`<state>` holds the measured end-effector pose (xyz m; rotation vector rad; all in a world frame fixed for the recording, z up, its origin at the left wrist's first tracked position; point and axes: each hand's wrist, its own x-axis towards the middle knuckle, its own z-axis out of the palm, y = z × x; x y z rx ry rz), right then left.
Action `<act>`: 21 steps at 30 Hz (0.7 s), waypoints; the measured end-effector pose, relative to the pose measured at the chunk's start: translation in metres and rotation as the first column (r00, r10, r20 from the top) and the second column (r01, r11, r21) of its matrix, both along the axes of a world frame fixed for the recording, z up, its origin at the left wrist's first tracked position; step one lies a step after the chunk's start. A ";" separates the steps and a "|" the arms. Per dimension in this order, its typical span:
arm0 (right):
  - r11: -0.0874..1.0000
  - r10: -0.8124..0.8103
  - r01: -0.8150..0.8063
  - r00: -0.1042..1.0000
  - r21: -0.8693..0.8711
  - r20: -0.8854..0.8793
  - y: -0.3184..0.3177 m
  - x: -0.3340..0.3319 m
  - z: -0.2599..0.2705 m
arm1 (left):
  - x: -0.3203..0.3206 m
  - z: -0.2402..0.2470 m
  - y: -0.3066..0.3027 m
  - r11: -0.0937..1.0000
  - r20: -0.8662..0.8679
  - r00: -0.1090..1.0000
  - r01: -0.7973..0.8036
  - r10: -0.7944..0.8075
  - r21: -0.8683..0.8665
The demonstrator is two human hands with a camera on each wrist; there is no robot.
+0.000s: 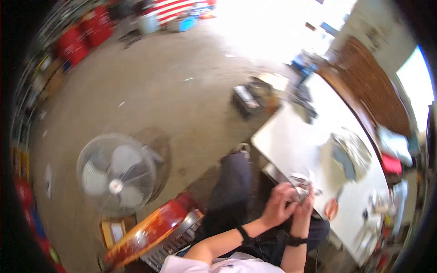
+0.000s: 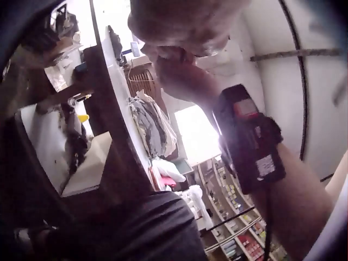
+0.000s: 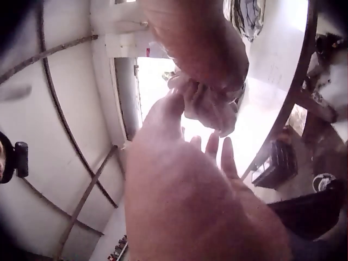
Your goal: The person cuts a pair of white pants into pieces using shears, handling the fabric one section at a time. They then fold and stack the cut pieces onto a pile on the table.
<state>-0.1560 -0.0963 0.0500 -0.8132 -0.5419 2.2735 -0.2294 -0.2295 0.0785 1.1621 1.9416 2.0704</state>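
In the head view both hands meet over the lap by the table's near edge, around a small crumpled grey-white piece that looks like cloth (image 1: 300,191). My left hand (image 1: 278,204) pinches it from the left with bent fingers. My right hand (image 1: 306,205) holds it from the other side. The right wrist view has the crumpled grey cloth (image 3: 212,109) between the left hand (image 3: 196,43) and the right hand's thumb, with other right fingers (image 3: 227,157) stretched out below. In the left wrist view the left hand (image 2: 185,24) hides the cloth.
Scissors with orange handles (image 1: 332,208) lie on the white table (image 1: 291,136), near a grey cloth bundle (image 1: 348,157). A fan (image 1: 116,175) stands on the floor to the left, by a red-brown wooden chair (image 1: 154,227). A dark box (image 1: 246,101) sits beyond the table corner.
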 end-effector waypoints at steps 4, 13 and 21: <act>0.990 -0.101 0.066 0.947 0.122 0.306 -0.025 -0.001 0.062 | -0.004 -0.003 -0.013 0.972 0.194 0.953 0.234 -0.232 0.013; 0.688 0.431 -0.686 0.650 0.239 0.625 -0.079 0.023 0.064 | -0.027 -0.002 -0.015 0.690 0.762 -0.054 0.385 -0.646 0.612; 0.635 0.432 -0.644 0.754 0.427 0.495 -0.082 0.041 0.036 | -0.015 0.018 -0.014 0.578 0.657 0.403 0.814 -0.637 0.062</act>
